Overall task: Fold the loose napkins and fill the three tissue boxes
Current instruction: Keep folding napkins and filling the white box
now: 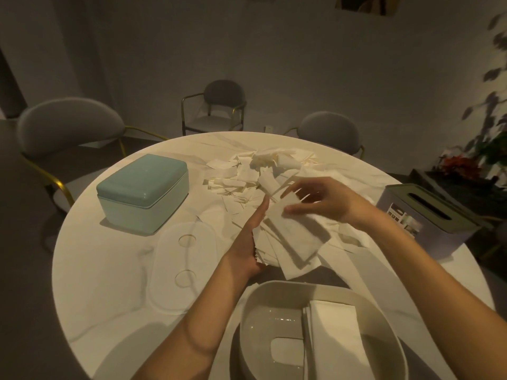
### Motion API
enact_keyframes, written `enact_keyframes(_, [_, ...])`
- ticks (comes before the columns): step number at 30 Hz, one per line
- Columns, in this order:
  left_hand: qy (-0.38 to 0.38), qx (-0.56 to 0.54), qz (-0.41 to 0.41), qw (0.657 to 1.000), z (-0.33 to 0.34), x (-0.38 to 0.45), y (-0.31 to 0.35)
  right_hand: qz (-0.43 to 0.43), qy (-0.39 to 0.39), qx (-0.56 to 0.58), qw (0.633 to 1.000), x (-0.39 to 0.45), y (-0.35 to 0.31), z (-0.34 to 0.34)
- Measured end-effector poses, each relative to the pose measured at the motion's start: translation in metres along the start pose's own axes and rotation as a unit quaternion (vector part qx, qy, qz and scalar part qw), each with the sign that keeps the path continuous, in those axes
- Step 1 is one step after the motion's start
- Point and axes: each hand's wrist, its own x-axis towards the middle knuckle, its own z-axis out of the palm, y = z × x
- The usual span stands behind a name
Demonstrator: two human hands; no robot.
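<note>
A person's two bare forearms reach forward over a round white table [109,270]. The left hand [251,242] stands on edge, palm facing right, fingers straight and pointing away, cupping the left side of a fanned stack of folded napkins [290,242] from beneath. The right hand [315,200] comes in from the right, palm down, fingers loosely spread and slightly blurred, its fingertips resting on top of that stack; whether it pinches a napkin cannot be told. Beyond the hands a heap of loose napkins [255,171] lies mid-table. A teal tissue box [142,193] with its lid on sits at the left, a grey slotted tissue box [428,218] at the right edge, and an open white tissue box [315,333], holding a few folded napkins on its right side, lies nearest the person. A clear lid [181,264] lies flat to the left of the hands.
</note>
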Motion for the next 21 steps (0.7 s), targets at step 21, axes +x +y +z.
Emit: enact_keyframes(21, [0.024,-0.036,0.042,0.998,0.007,-0.007,0.004,0.089,0.074,0.063,0.991,-0.019,0.025,-0.005])
